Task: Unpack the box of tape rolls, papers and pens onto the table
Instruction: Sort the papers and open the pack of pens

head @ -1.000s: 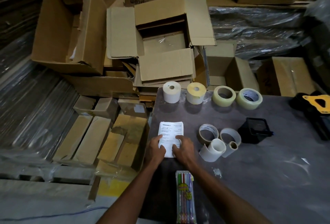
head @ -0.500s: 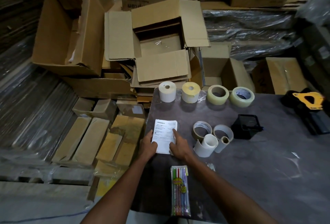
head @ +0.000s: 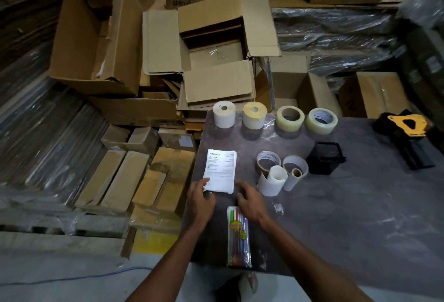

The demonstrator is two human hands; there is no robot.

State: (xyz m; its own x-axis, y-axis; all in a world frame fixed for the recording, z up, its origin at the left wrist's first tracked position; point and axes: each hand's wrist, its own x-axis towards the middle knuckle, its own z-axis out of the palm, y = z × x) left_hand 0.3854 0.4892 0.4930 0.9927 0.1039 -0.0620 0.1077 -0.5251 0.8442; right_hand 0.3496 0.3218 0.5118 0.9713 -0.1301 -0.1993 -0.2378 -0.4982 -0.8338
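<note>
The dark grey table (head: 348, 217) carries the whole unpacked set, while the open brown cardboard box (head: 216, 54) beyond its far edge looks bare inside, with only the floor of the box and a scrap of clear tape showing. Along the table's far edge stand four rolls in a row: a white label roll (head: 224, 114), a yellow-topped label roll (head: 254, 115) and two clear packing tape rolls (head: 290, 118) (head: 321, 121). Nearer the middle sits a cluster of smaller spent tape cores and paper tubes (head: 280, 173), with a black plastic holder (head: 325, 161) just beside it and a yellow and black tape dispenser (head: 408, 131) well apart at the right.

The white printed paper stack (head: 220, 171) lies flat near the table's left edge. A second ago both hands pressed on its near end; now the right hand (head: 248, 199) has lifted clear, fingers loosely spread and holding nothing, and the left hand (head: 200, 198) only touches the near left corner with relaxed fingers. The papers have been squared and let go.

The clear packet of coloured pens (head: 239, 236) lies lengthwise just below the hands.

With tape, papers and pens all on the table, I judge the unpacking practically finished.
</note>
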